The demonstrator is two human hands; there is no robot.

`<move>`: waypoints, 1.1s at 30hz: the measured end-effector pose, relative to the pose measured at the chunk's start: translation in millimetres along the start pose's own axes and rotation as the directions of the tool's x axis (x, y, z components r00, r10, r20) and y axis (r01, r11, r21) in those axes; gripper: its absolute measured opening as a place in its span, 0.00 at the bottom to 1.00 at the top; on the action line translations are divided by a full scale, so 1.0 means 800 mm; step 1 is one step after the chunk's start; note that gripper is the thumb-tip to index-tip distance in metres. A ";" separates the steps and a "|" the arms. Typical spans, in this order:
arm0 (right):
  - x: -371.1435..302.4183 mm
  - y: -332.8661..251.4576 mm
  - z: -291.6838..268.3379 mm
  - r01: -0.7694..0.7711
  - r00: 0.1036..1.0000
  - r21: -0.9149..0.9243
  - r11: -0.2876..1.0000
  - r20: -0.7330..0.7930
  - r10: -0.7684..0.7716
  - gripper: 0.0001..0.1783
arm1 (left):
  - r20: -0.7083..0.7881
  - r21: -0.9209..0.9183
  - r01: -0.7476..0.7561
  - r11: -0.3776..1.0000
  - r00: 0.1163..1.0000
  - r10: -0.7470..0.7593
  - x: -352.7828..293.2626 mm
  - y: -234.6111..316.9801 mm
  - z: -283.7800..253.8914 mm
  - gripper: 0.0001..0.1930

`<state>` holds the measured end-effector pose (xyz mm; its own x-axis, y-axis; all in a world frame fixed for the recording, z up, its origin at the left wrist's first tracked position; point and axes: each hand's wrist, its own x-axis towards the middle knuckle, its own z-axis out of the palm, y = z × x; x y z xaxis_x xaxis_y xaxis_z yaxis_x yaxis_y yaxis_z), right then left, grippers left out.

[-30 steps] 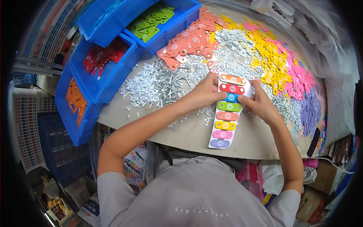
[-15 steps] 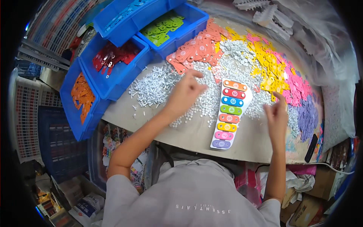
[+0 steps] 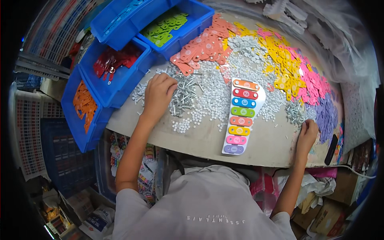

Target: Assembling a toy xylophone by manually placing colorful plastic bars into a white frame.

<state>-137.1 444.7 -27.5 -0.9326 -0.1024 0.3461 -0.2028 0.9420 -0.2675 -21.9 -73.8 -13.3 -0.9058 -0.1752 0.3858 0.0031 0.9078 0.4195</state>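
We see smooth, flat plates with holed ends heaped by colour: coral plates (image 3: 204, 49), yellow plates (image 3: 289, 74), pink plates (image 3: 311, 82) and purple plates (image 3: 327, 117). Between them spread glinting metal screws (image 3: 186, 93) and small, pale round caps (image 3: 218, 100). The left hand (image 3: 159, 93) curls over the screws, the right hand (image 3: 308, 134) sits by a smaller screw pile (image 3: 295, 113); each grip is bent inward, and we cannot tell whether either pinches anything.

The white panel (image 3: 259, 97) lies between the hands, touched by neither, near the front edge. It carries eight rounded, coloured bars; the top three bear white round heads at both ends.

The desk (image 3: 192, 140) is dull beige. Glossy blue bins (image 3: 123, 83) stand left, crumpled clear plastic (image 3: 357, 106) hangs right, and cardboard boxes (image 3: 327, 219) sit below.
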 end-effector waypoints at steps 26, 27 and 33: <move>0.005 -0.016 -0.009 -0.004 0.998 -0.218 0.976 -0.055 -0.009 0.04 | 0.663 -0.746 0.663 0.069 0.748 -0.017 -0.006 0.131 0.045 0.10; 0.006 -0.029 -0.013 -0.072 0.992 -0.228 0.971 -0.115 0.046 0.04 | 0.671 -0.740 0.671 0.049 0.741 -0.007 -0.006 0.133 0.050 0.10; 0.013 -0.135 -0.019 0.066 0.994 0.017 0.998 -0.092 -0.064 0.05 | 0.702 -0.710 0.702 0.059 0.712 -0.022 0.000 0.134 0.071 0.10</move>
<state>-120.3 347.1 18.4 -0.8863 -0.1328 0.4437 -0.2689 0.9276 -0.2594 -45.4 45.3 -15.4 -0.9424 0.1226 -0.3113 -0.3346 -0.3399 0.8789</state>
